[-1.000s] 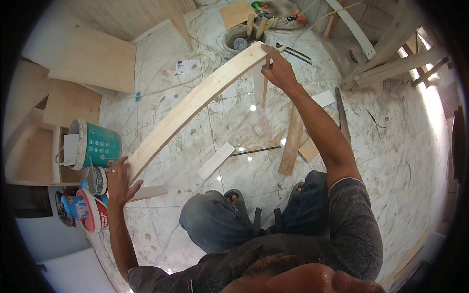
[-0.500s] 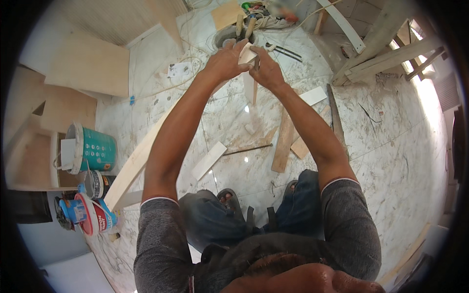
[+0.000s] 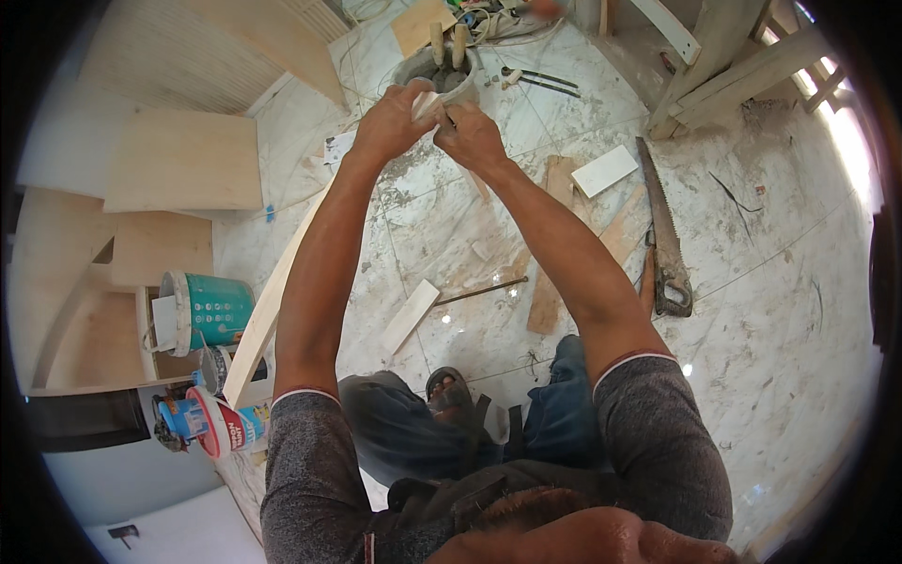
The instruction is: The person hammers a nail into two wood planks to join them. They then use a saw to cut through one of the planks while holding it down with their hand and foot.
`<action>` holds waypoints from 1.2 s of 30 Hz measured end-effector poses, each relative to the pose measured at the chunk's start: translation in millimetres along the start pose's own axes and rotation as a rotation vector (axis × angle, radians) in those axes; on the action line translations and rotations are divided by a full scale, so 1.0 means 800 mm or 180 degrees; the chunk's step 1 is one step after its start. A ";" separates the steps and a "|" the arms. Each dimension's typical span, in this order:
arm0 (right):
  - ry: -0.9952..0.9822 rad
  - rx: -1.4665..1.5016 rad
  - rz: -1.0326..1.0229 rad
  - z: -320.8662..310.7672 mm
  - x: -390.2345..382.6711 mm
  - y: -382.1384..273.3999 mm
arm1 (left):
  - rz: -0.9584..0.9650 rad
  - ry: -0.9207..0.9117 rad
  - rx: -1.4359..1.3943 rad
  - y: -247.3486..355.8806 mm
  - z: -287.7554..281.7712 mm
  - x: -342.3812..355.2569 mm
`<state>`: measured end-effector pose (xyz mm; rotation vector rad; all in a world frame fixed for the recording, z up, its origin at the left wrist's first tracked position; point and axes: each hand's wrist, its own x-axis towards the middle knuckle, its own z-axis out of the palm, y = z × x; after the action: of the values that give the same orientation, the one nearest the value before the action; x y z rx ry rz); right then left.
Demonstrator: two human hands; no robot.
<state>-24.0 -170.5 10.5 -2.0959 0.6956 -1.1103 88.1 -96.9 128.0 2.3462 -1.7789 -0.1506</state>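
Both arms reach out over the tiled floor. My left hand [image 3: 390, 124] is closed round the far end of a long pale wooden board [image 3: 272, 310], which slants down to the left behind my left forearm. My right hand [image 3: 472, 138] grips the same end, its fingers curled close to the left hand's. A pale wood end [image 3: 426, 103] shows between the two hands. Beneath my right hand a second wooden strip is partly visible; whether it is joined to the board I cannot tell. Just past the hands stands a grey bucket [image 3: 466, 91] with two handles [image 3: 458, 47] sticking out.
Pincers [image 3: 547, 81] lie beyond my right hand. A handsaw [image 3: 667, 240], a brown plank [image 3: 545, 296], white offcuts [image 3: 604, 170] and a metal rod [image 3: 482, 289] lie on the floor. Paint buckets [image 3: 216, 308] stand at left near plywood panels [image 3: 183, 160]; a wooden trestle [image 3: 733, 85] is far right.
Both hands have shifted left and slightly nearer with the board. The view has also moved, so more of the handsaw shows at right.
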 end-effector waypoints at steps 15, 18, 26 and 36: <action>0.0030 0.0177 0.0054 -0.001 0.002 0.010 | 0.1007 -0.0084 -0.0038 -0.019 -0.002 0.025; 0.0064 0.0199 0.0086 -0.001 0.003 0.012 | 0.1021 -0.0052 -0.0098 -0.013 -0.004 0.025; 0.0052 0.0201 0.0077 -0.001 -0.001 0.001 | 0.1011 -0.0164 -0.0271 -0.021 -0.007 0.019; -0.0014 0.0196 0.0038 -0.008 -0.005 0.004 | 0.0933 -0.0189 -0.0173 -0.016 -0.004 0.022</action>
<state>-31.4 -171.4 9.0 -2.0392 0.6628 -1.1065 105.9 -110.5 128.5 2.0355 -2.0932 -0.2234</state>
